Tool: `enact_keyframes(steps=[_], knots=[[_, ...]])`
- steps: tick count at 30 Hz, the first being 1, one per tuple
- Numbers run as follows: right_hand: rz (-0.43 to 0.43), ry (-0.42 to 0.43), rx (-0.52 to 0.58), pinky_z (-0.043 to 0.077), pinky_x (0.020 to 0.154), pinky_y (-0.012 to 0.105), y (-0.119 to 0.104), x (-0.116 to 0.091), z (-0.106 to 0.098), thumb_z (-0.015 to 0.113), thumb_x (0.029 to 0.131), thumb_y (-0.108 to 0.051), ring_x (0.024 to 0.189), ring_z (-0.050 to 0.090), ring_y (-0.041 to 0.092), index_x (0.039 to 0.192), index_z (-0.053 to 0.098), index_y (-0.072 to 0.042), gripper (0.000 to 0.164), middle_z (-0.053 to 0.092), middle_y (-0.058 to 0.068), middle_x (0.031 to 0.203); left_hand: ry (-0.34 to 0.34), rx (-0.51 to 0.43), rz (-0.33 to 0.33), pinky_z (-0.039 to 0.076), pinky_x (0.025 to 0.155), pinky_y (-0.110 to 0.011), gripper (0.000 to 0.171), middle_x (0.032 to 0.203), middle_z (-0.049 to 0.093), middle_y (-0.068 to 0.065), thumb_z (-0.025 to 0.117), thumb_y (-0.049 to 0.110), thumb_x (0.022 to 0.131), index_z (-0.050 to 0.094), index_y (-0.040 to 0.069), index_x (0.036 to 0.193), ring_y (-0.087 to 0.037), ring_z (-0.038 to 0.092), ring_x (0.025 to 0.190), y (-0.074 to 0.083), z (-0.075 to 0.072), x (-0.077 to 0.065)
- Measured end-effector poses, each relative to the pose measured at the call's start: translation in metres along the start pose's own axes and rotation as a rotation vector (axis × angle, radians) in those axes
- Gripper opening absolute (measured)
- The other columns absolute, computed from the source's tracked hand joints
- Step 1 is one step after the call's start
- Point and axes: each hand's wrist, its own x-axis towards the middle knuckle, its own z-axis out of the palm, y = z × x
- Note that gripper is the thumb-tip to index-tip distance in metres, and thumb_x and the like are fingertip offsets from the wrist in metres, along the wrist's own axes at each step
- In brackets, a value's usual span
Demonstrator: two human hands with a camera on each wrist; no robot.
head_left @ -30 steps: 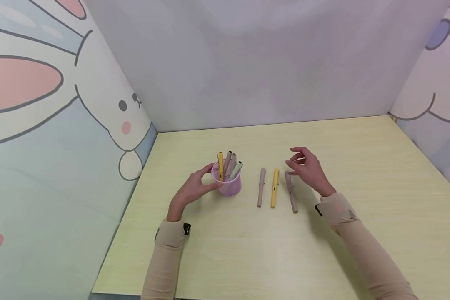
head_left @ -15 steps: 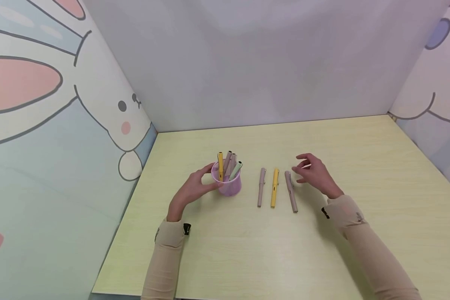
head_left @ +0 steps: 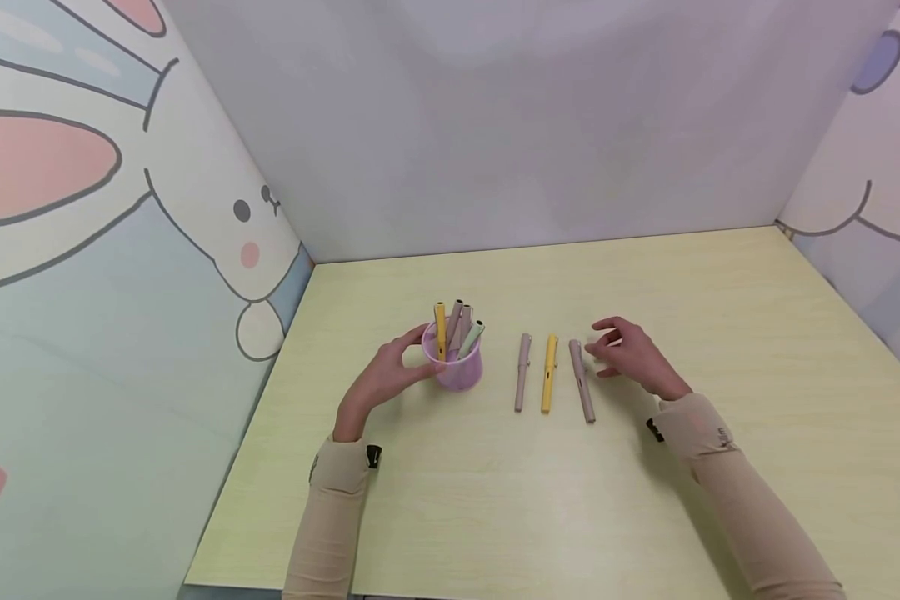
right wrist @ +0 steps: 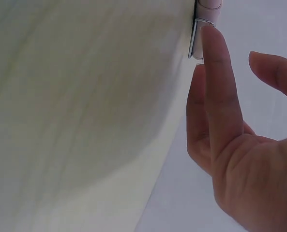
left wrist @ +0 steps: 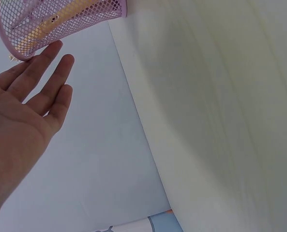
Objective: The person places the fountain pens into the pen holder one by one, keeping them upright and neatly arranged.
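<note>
A pink mesh pen cup (head_left: 461, 377) stands upright on the table, holding a yellow pen (head_left: 440, 325), two mauve pens and a pale green pen (head_left: 471, 340). My left hand (head_left: 381, 377) grips this cup near its rim, thumb on the near side and fingers on the far side; the left wrist view shows fingertips against the mesh (left wrist: 61, 19). To the cup's right lie a light purple pen (head_left: 522, 372), a yellow pen (head_left: 549, 375) and a mauve pen (head_left: 582, 382). My right hand (head_left: 633, 358) hovers just right of the mauve pen's clip end, fingers loosely bent, holding nothing.
The pale wooden table (head_left: 450, 500) meets a light grey wall (head_left: 525, 125) at the back. A side wall with a rabbit drawing (head_left: 217, 167) rises at left, and another printed wall (head_left: 862, 167) at right.
My right hand has drawn back to the right and a little toward me, away from the mauve pen. The left hand, the cup and the pens stay in place.
</note>
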Motion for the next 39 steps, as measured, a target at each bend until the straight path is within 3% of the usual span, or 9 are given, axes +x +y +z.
enact_keyframes(steps=[22,39], knots=[[0.079,-0.088,0.036,0.062,0.075,0.042,-0.005,0.005,0.016,0.063,0.100,-0.005,0.087,0.068,0.027,0.146,0.035,0.015,0.058,0.053,0.027,0.114,0.002,-0.006,0.018,0.031,0.116,-0.061,0.082,0.156,0.048,-0.013,0.074,0.042,0.094,0.038,0.012,0.161,-0.035,0.038,0.147,0.000,-0.001,-0.001],[0.114,-0.080,-0.134,0.061,0.067,0.037,-0.009,0.011,0.024,0.064,0.100,-0.005,0.077,0.067,0.022,0.140,0.044,0.015,0.049,0.059,0.028,0.113,-0.001,0.001,0.021,0.031,0.116,-0.060,0.082,0.157,0.047,-0.014,0.074,0.040,0.094,0.037,0.010,0.161,-0.035,0.037,0.148,0.000,-0.001,-0.001]])
